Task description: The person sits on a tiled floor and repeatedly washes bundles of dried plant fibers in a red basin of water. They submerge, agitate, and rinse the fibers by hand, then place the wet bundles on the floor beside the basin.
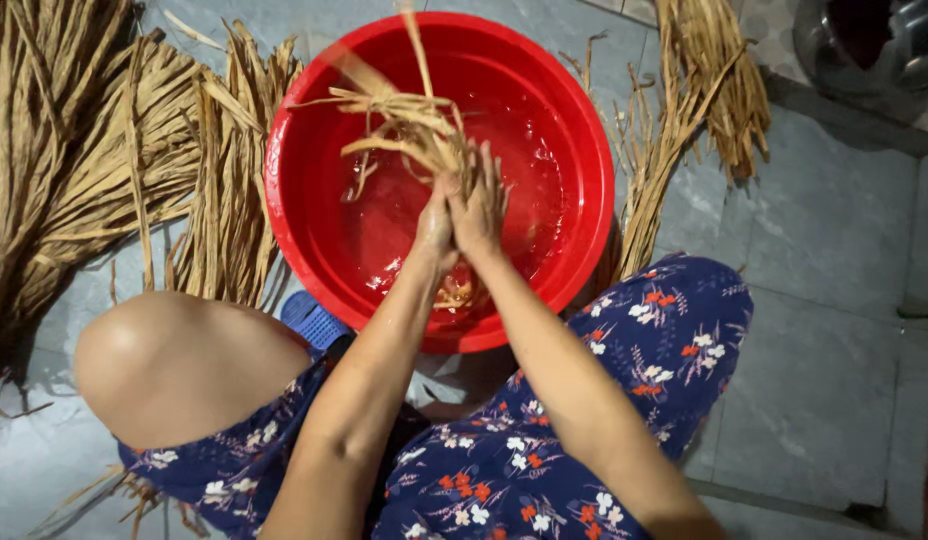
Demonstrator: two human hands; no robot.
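From the head camera, heaps of dried straw-coloured fibre strips (94,160) are lying on the grey tiled floor (834,300) well out to the left of the fingers, and a second sheaf of dried strips (684,110) is lying to their right, just past the far rim of the red plastic basin (584,130). A dark metal pot (874,40) is sitting far off to the upper right. A blue perforated object (309,320) is peeking out below the basin, beside the bare knee (174,365); the other knee, in blue floral cloth (674,330), is touching the basin's near right edge.

Both hands are meeting over the water in the basin. The left hand (434,225) and right hand (481,205) are pressing side by side, fingers closed together around a wet bundle of fibre strips (409,125). The bundle is rising from the fingertips and fanning up and to the left above the water, blurred at its tips. More wet strands (459,292) are hanging just beneath the wrists, partly hidden by the forearms.
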